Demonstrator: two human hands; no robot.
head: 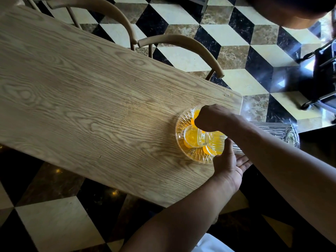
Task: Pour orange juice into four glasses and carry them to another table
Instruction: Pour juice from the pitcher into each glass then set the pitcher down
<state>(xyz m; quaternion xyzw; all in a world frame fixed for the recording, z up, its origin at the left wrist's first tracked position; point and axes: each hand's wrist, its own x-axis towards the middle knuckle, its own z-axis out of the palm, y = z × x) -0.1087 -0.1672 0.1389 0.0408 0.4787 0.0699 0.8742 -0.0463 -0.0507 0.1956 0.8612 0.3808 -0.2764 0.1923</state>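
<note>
**A:** Starting at the left, what lies on the surface [76, 91]?

**B:** Bare wood grain across most of it. The task's things sit near its right end: a cut-glass tray [180, 128] with the glasses [191, 138] of orange juice clustered on it. I can make out three or four; the hands hide part of the group.

**A:** How will that load handle?

**B:** My guess is heavy, rigid, fragile, and slick where wet. The juice will slosh, so it wants lifting level, gripped under the rim on opposite sides.

**A:** And the hands?

**B:** The left hand [227, 166] has its thumb against the near glass while its fingers lie straight under the ribbed glass pitcher [272, 137], supporting it. The right hand [211, 119] is curled over the glasses, seemingly round the pitcher's top, though what it grips is hidden.

**A:** Anything in the way?

**B:** Two curved chair backs [183, 42] stand along the far edge, the tray sits near the surface's corner, and a dark wheeled frame [320, 82] stands on the checkered floor [236, 51] to the right.
</note>
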